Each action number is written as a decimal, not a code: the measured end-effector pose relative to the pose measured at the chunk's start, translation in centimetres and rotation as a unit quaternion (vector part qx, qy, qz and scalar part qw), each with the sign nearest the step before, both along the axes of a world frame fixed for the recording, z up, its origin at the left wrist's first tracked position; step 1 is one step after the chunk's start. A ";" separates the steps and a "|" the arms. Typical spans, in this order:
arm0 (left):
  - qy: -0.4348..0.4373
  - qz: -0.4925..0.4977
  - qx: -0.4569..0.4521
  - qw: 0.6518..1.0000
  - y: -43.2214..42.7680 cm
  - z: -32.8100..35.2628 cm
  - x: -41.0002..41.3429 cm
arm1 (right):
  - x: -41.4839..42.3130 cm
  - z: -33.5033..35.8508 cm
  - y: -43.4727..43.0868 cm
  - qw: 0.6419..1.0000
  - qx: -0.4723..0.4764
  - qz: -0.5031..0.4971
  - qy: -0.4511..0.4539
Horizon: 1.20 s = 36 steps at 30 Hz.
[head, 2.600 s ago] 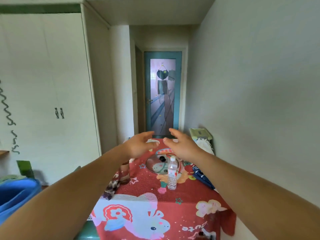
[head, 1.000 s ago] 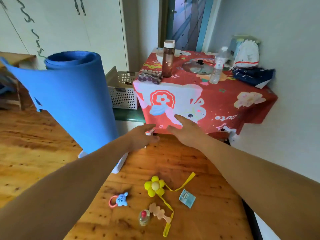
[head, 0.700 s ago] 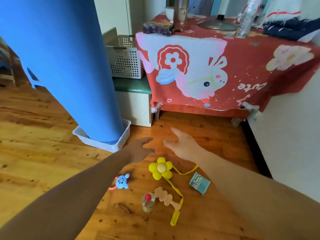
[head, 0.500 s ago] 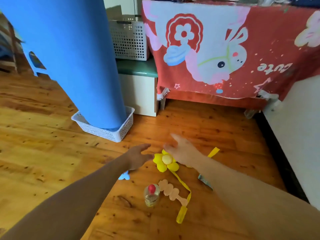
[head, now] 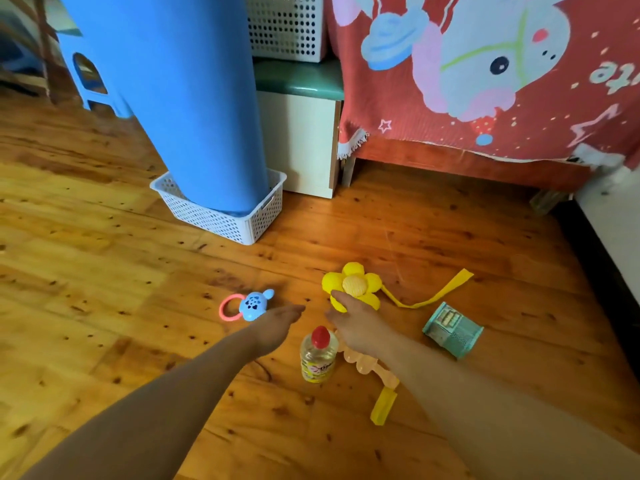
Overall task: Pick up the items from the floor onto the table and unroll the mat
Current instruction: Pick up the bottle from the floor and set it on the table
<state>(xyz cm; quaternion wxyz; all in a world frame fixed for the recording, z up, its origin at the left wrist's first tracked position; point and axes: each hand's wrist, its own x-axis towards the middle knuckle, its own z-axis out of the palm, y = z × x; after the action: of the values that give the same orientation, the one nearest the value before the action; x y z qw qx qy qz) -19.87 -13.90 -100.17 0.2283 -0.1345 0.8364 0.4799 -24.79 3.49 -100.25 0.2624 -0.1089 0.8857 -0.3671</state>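
Our toys lie scattered on the floor: the yellow flower (head: 353,285) at our right hand's (head: 358,327) fingertips, the rattle (head: 247,304) beside our left hand (head: 277,323). Both hands are open, empty, reaching. The rolled mat (head: 194,98) stands beyond, in a basket (head: 221,216).

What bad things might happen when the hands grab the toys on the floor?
The little bottle stands upright between the left hand and right hand, so a bump could tip it over. The yellow flower has a long ribbon that runs under the right arm; lifting the flower might drag it across other toys. The rolled blue mat leans in its white basket and could topple if knocked.
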 end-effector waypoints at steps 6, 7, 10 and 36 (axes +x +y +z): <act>-0.052 -0.090 -0.078 0.992 0.2 -3.0 2.3 | 1.8 -1.7 0.4 0.997 0.043 0.055 -0.031; -0.048 -0.102 -0.089 0.990 0.6 -3.4 2.5 | 2.1 -1.9 0.4 0.995 0.052 0.072 -0.032; -0.021 -0.105 -0.085 0.991 1.9 -4.4 2.7 | 2.6 -2.3 0.9 0.991 0.071 0.109 -0.015; 0.111 -0.013 0.003 0.994 3.0 14.6 -3.0 | -1.1 17.8 2.1 0.995 -0.049 0.011 0.085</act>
<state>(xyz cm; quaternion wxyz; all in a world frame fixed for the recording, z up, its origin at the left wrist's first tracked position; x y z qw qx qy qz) -22.83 -10.86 -85.61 0.1407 -0.0695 0.8569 0.4911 -25.84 5.60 -82.42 0.1845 -0.1618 0.8845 -0.3969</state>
